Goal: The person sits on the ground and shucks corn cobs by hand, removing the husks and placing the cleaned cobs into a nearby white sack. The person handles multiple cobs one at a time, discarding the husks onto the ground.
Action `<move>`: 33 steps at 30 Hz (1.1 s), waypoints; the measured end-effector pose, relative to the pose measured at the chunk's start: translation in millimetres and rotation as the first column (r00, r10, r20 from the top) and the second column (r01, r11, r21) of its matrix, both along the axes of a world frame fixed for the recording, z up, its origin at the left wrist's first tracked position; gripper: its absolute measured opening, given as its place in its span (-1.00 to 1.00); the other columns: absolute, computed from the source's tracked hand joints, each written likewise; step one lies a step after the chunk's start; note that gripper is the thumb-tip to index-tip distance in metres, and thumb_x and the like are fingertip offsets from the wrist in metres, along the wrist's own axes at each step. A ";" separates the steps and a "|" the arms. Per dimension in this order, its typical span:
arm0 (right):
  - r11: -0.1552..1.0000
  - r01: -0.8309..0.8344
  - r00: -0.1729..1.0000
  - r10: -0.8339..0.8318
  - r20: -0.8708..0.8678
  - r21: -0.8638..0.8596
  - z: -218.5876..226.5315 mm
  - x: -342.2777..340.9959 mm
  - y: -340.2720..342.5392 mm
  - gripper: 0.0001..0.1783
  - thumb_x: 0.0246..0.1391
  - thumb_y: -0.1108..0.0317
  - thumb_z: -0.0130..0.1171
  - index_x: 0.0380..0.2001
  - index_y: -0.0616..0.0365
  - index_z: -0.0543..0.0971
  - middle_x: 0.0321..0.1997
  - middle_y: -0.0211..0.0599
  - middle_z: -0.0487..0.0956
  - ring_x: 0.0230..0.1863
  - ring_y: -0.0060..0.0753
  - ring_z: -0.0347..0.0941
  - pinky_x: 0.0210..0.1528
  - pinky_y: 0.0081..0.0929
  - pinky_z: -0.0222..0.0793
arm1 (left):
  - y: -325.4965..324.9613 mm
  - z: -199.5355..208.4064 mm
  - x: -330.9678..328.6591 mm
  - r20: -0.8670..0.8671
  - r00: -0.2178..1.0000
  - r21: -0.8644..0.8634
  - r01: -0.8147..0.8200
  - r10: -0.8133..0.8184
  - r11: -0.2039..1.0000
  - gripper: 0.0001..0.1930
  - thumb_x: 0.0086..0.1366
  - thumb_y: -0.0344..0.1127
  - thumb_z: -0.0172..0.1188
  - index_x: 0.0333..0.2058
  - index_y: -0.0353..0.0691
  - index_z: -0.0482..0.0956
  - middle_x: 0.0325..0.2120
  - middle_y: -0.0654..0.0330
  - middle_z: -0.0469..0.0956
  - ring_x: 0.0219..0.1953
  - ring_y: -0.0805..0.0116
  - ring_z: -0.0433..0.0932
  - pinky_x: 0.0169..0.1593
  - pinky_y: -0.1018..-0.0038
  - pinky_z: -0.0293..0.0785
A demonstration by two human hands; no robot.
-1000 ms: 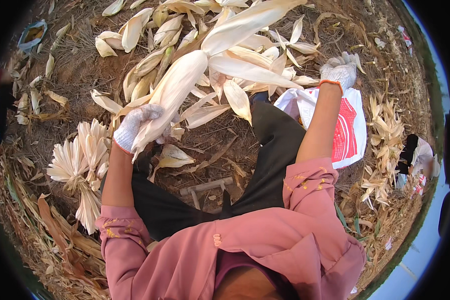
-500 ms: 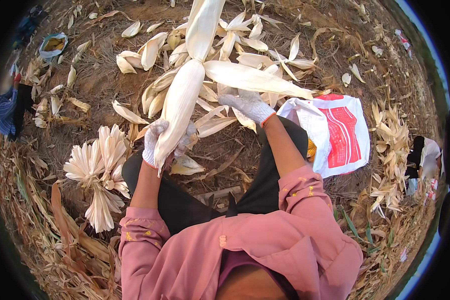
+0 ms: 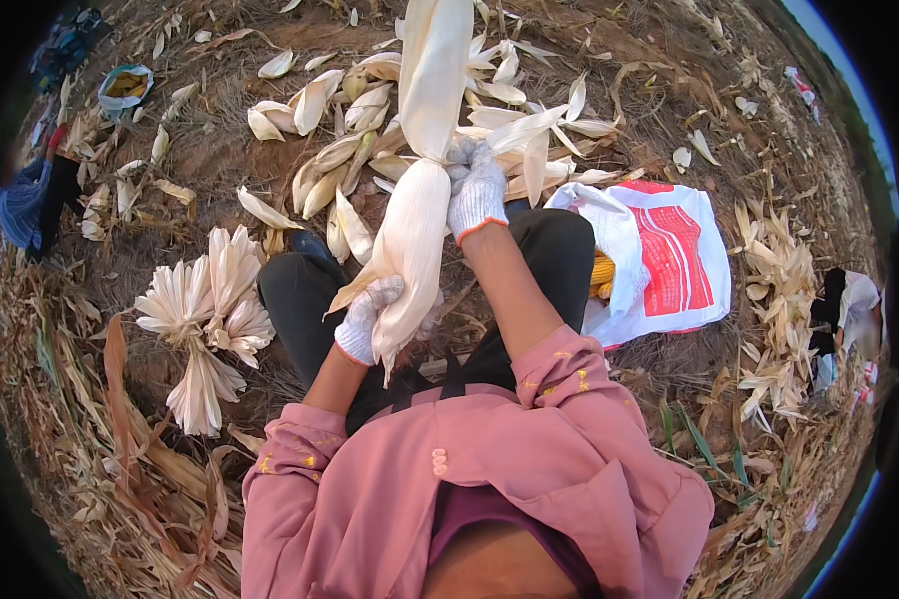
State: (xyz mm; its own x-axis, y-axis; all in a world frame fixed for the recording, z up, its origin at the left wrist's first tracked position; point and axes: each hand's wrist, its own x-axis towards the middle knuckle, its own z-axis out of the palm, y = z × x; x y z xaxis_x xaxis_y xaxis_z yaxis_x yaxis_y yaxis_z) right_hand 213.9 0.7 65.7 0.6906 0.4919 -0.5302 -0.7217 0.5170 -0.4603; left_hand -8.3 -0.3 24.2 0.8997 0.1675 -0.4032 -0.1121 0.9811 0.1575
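Mid-frame, the left hand [image 3: 370, 311] is grasping the pale corn husk [image 3: 417, 222] near its lower end; the right hand [image 3: 477, 190] is resting bent fingers at its narrow waist, whether gripping I cannot tell. A white-and-red sack [image 3: 681, 265] is lying right of center.

Left hand [image 3: 372, 314] low, fingers curled, right hand [image 3: 476, 190] farther forward, right forearm [image 3: 514, 290] angled inward

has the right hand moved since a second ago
Yes: the right hand has moved left, from the white sack's far edge to the corn husk in the left hand.
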 end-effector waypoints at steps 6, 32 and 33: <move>0.798 0.107 0.972 0.040 -0.230 0.593 3.6 29.1 -28.7 -0.56 0.21 0.22 -0.19 -0.78 -0.13 0.17 -0.83 -0.58 0.11 -0.87 -0.60 0.00 -0.84 -0.66 0.05 | -40.0 44.7 0.1 0.287 0.939 -0.143 -0.153 0.188 0.978 -0.42 0.14 -0.30 0.16 0.12 -0.39 0.25 -0.18 -0.14 0.52 -0.22 0.03 0.59 -0.30 0.23 0.62; 0.897 -0.277 0.464 0.438 0.770 -0.344 43.0 -24.6 -66.1 -0.71 0.20 0.26 0.07 -0.12 0.23 0.52 -0.18 -0.25 0.57 -0.16 -0.37 0.50 -0.05 -0.41 0.42 | -56.9 75.9 -9.4 -0.363 0.918 0.803 0.224 0.156 0.552 -0.37 0.08 -0.57 0.23 0.16 -0.37 0.24 -0.12 0.10 0.51 -0.17 0.41 0.52 -0.10 0.53 0.50; 0.909 -0.244 0.463 0.416 0.782 -0.339 39.7 -25.7 -65.5 -0.72 0.20 0.26 0.07 -0.14 0.23 0.52 -0.20 -0.25 0.56 -0.18 -0.37 0.50 -0.05 -0.41 0.42 | -60.1 77.2 -8.4 -0.344 0.926 0.813 0.211 0.156 0.542 -0.38 0.09 -0.56 0.21 0.16 -0.37 0.24 -0.13 0.09 0.51 -0.18 0.39 0.53 -0.11 0.52 0.51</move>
